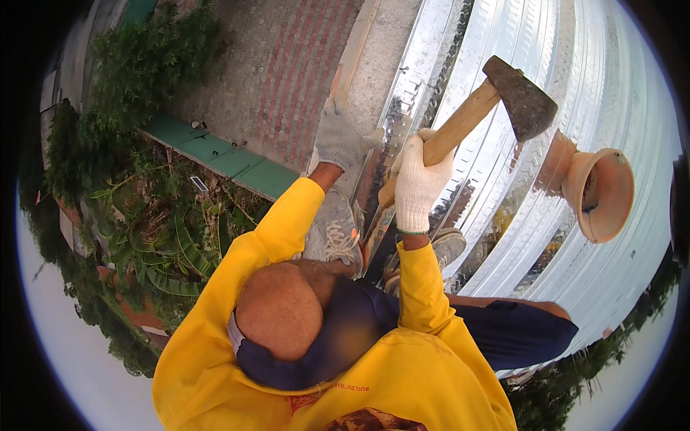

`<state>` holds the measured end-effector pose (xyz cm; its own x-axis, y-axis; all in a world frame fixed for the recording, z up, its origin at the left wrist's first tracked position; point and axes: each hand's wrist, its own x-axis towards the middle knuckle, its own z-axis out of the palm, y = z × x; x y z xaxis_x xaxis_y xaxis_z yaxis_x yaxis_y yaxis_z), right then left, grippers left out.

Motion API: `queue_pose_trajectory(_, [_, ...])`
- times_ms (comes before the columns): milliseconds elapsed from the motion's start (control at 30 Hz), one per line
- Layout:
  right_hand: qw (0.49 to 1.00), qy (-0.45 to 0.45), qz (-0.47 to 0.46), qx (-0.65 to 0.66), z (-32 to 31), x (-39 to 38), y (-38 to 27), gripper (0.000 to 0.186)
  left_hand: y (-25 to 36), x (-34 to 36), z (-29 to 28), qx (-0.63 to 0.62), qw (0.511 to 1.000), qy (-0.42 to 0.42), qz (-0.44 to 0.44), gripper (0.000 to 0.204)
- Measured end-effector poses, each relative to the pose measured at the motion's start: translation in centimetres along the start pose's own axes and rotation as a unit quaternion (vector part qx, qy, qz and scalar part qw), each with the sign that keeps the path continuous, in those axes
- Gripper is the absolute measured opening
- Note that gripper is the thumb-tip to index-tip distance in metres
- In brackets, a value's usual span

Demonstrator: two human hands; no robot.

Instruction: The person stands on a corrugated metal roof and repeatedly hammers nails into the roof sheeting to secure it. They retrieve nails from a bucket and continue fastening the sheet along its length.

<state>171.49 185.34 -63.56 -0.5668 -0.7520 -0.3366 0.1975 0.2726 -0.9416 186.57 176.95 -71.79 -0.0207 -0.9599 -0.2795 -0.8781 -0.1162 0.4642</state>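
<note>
My right hand (424, 176), in a white knit glove, is closed around the wooden handle of a hatchet (467, 118). The dark, worn metal head points up and to the right, above the shiny metal sheets, and the handle's butt sticks out below my fist. My left hand (341, 136), in a greyer knit glove, is at the near end of a long wooden board (353, 54) along the roof edge. Its fingers wrap over the board, with the thumb out to the right; the fingertips are partly hidden. Both shoes (338, 241) are below my hands.
Ribbed, reflective metal roofing (560, 65) spreads across the right. A flared terracotta piece (600, 194) sits on it. Beyond the edge at left, a paved yard (287, 79) lies far below, with a green metal panel (230, 161), trees and banana plants (176, 251).
</note>
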Motion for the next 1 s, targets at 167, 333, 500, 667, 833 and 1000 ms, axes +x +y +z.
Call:
queue_pose_trajectory(167, [0.989,0.004,0.055,-0.139,3.4,0.7,-0.7,0.026,-0.6,0.1,0.6,-0.004,1.000,0.006,0.018,0.141])
queue_pose_trajectory(333, [0.991,-0.058,0.029,-0.115,4.2,5.5,-1.1,0.013,-0.6,0.0,0.7,0.009,1.000,0.009,0.006,0.141])
queue_pose_trajectory(500, [0.997,0.053,-0.035,-0.050,1.5,0.0,-1.6,0.018,-0.4,0.0,0.3,-0.013,1.000,0.000,0.005,0.144])
queue_pose_trajectory(667, [0.966,-0.067,0.129,-0.216,4.5,3.6,1.8,0.023,-0.6,-0.1,0.6,-0.014,1.000,0.003,0.003,0.141])
queue_pose_trajectory(833, [0.992,-0.046,-0.018,-0.116,0.9,1.5,1.4,0.016,-0.8,-0.1,0.9,0.025,0.999,0.038,0.029,0.140])
queue_pose_trajectory(1000, [0.987,0.010,0.001,-0.160,2.6,1.3,1.8,0.016,-0.6,-0.3,0.4,-0.005,1.000,0.016,0.013,0.140])
